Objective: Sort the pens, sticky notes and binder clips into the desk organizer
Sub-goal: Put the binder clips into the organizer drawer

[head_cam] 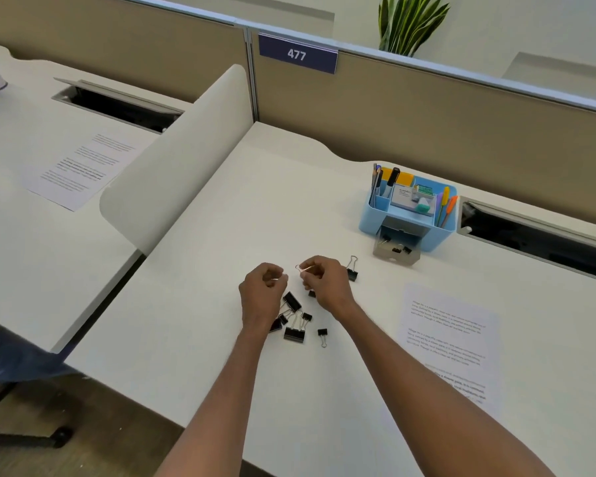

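Head view: right hand pinches a wire clip; left hand curled closed above binder clips.

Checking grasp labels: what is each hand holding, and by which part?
Right hand: a thin metal wire loop pinched in its fingers, one end poking out. Left hand: curled shut; contents cannot be told.

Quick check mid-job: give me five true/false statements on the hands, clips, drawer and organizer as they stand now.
1. The organizer drawer is shut. False: it is pulled open, with clips inside.
2. Binder clips lie on the desk below the hands. True.
3. The right hand pinches a thin wire clip. True.
4. The left hand rests flat on the paper. False: it is curled over the clips, away from the paper.
5. Pens stand in the organizer. True.
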Demonstrator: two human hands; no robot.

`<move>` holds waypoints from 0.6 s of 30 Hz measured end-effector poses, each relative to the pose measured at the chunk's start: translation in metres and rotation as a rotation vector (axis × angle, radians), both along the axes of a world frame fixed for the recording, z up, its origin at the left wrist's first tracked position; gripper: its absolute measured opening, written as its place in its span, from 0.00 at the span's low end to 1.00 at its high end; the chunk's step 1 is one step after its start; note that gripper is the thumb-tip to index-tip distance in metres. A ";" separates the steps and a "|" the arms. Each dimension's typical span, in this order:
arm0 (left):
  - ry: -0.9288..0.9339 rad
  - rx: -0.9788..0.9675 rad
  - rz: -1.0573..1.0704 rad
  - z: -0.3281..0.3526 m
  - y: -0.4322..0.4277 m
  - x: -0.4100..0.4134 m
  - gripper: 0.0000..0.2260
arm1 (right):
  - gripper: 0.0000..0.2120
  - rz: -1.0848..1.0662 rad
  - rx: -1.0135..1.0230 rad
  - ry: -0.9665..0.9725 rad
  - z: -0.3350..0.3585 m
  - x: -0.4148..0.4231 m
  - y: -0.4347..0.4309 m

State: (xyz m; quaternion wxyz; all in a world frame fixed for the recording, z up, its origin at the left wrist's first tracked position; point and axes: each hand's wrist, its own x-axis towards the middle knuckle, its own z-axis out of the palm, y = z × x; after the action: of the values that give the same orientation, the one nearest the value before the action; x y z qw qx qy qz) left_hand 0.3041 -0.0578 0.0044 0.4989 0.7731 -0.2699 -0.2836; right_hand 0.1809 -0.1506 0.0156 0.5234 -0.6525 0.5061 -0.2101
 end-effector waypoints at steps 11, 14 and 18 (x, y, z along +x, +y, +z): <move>0.654 -0.164 -0.024 0.017 -0.030 -0.029 0.10 | 0.11 0.047 -0.172 -0.118 0.010 -0.034 0.000; 0.685 -0.158 -0.137 0.023 -0.040 -0.044 0.11 | 0.10 -0.032 -0.251 -0.088 0.005 -0.052 -0.007; 0.513 -0.062 -0.171 0.023 -0.052 -0.056 0.08 | 0.10 -0.182 -0.371 -0.003 0.008 -0.079 -0.031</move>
State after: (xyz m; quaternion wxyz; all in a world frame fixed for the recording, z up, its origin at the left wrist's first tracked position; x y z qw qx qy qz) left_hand 0.2480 -0.1095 0.0276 0.5488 0.6346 -0.2075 -0.5031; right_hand 0.1020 -0.1813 0.0239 0.3738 -0.6890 0.5149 -0.3471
